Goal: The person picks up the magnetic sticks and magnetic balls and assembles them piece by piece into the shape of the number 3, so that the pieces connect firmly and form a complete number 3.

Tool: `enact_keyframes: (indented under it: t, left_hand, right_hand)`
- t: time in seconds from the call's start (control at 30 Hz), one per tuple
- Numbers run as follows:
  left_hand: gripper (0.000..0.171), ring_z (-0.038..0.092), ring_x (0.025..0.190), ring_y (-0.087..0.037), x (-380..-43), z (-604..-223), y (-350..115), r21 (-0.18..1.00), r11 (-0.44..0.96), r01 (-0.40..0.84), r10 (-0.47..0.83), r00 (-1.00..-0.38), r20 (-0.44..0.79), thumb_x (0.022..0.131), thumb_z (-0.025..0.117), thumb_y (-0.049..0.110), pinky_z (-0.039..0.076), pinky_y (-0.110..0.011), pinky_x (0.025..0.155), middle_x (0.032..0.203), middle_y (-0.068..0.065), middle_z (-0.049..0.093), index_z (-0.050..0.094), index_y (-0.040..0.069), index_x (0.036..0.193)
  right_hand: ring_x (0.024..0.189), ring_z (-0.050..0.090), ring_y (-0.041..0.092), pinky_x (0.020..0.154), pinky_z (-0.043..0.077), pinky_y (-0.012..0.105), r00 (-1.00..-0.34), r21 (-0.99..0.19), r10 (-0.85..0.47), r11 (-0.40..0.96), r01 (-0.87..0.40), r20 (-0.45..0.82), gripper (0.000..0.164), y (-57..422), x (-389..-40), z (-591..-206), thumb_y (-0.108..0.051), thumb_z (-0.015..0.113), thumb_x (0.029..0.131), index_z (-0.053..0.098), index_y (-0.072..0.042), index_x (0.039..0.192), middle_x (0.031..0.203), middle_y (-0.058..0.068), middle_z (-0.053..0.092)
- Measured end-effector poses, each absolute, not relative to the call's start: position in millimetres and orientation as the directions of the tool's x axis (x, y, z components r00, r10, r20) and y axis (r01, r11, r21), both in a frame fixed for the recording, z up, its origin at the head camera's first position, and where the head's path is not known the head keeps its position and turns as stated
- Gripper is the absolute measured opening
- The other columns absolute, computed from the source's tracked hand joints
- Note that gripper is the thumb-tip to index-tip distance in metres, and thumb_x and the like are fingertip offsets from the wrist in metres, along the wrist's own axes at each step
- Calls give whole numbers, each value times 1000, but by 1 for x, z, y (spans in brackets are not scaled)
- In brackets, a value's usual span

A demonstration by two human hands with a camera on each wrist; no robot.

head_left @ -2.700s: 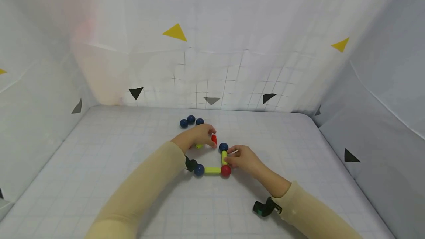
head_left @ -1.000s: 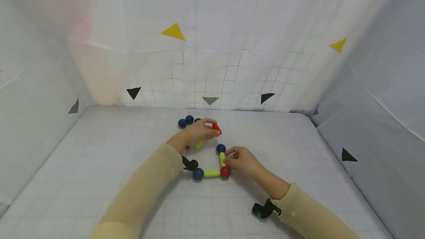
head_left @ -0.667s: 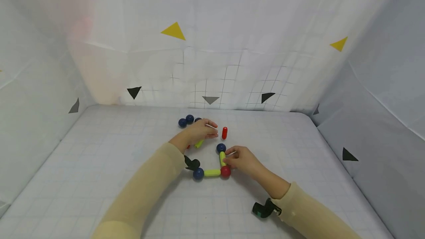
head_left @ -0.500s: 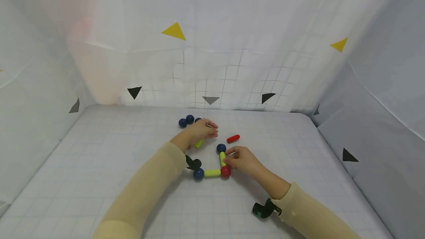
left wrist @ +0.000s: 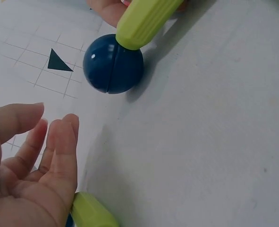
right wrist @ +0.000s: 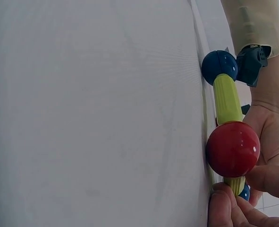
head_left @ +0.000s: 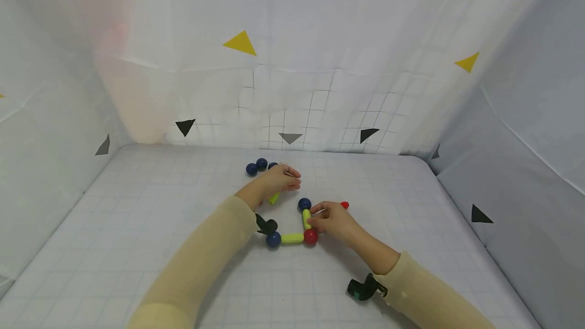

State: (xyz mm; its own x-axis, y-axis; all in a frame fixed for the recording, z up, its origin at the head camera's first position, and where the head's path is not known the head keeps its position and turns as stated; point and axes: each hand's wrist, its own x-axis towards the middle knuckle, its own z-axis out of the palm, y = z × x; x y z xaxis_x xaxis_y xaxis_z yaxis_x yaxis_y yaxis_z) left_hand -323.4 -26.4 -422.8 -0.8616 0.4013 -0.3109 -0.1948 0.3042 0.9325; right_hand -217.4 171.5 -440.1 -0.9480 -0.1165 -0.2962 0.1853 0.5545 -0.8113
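An L-shaped chain of magnetic balls and rods lies on the table: a blue ball (head_left: 273, 239), a lime rod (head_left: 292, 238), a red ball (head_left: 311, 236), a second lime rod (head_left: 306, 219) and another blue ball (head_left: 304, 204). My right hand (head_left: 335, 221) pinches the second lime rod between thumb and fingers, beside the red ball (right wrist: 233, 149). Past the chain's far end, my left hand (head_left: 276, 179) hovers, its fingers (left wrist: 63, 146) parted from the thumb and holding nothing. A red rod (head_left: 345, 205) pokes out behind my right hand, mostly hidden by it.
Several blue balls (head_left: 252, 169) sit at the back, left of centre, partly behind my left hand. A loose lime rod (head_left: 273, 198) lies beneath that hand. White cloth walls (head_left: 292, 90) with triangle markers enclose the table at the back and sides.
My left hand has let go of the red rod, which has rolled right and toward me, ending behind my right hand. My right hand keeps its pinch on the lime rod.
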Motion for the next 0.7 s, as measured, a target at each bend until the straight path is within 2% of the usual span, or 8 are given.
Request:
enact_keyframes:
  t: [0.17,0.43,0.7]
  left_hand:
    - [32,67,101,-17,-325,-425,-26,934,291,-208,387,-867,-314,95,69,11,53,-27,91,114,-9,67,61,2,125]
    - [24,66,104,-18,-322,-421,-34,935,301,-189,375,-878,-298,100,63,16,52,-31,96,114,-10,66,62,5,121]
    - [25,66,104,-19,-319,-419,-48,915,371,-157,337,-896,-290,98,67,18,53,-29,93,111,-7,68,63,7,120]
  right_hand:
    - [75,68,17,72,57,30,-946,-812,-121,552,187,-300,32,173,-216,-439,-19,78,89,66,-6,115,92,5,72]
    - [76,67,18,72,57,30,-945,-809,-130,560,181,-301,32,173,-215,-438,-21,78,89,66,-7,116,93,5,72]
    - [75,67,18,71,56,30,-948,-808,-124,562,177,-294,33,174,-215,-438,-20,78,88,66,-6,116,93,5,71]
